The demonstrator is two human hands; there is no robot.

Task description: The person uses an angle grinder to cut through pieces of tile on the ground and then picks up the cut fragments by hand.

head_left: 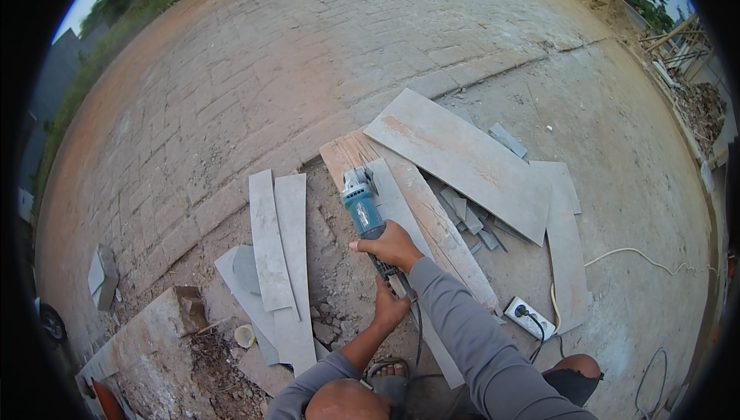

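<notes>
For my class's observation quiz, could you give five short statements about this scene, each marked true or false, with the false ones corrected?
1. The right hand and left hand both hold the angle grinder. True.
2. The left hand is closer to the grinder's front end. False: the right hand is.
3. A black plug sits in the white power strip. True.
4. The grinder's casing is red. False: it is blue and black.
5. Long grey strips lie left of the grinder. True.

Paving [239,88] and an apparent sand heap [601,0] show an outdoor worksite.
</notes>
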